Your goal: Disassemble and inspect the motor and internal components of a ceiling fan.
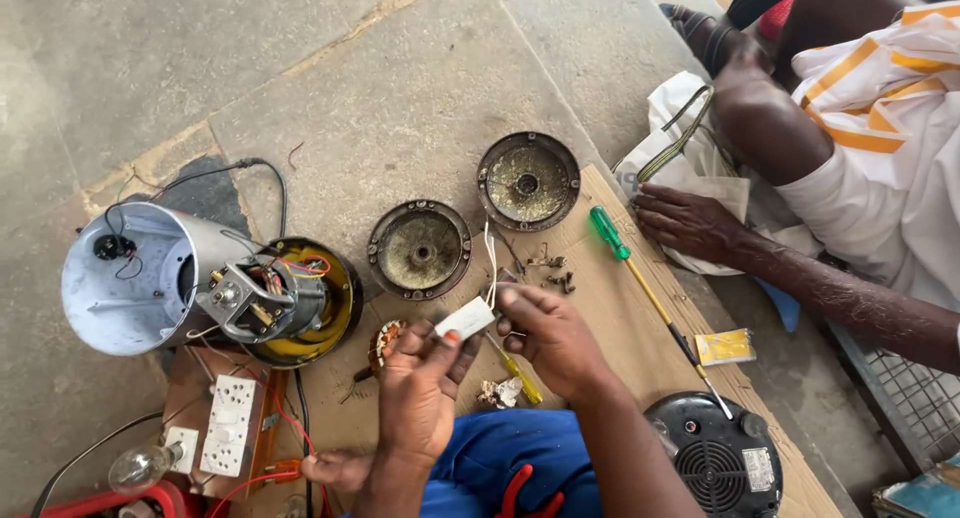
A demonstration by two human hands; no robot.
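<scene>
My left hand [418, 383] and my right hand [548, 336] together hold a small white rectangular block [465, 319] with thin white wires [491, 258] running up from it. The left fingers pinch its lower end, the right fingers its upper end. Under my hands lie a copper-wound motor part [381, 344] and a yellow-handled screwdriver [516, 371] on a sheet of cardboard [600, 308].
Two round rusty metal covers [419, 249] [528, 181] lie ahead. A grey appliance housing with a yellow base and exposed motor [200, 288] lies left, beside a white switch board [229, 424] and bulb [138, 468]. A green-handled screwdriver [640, 278], black round base [713, 456], and another person's hand [685, 221] are right.
</scene>
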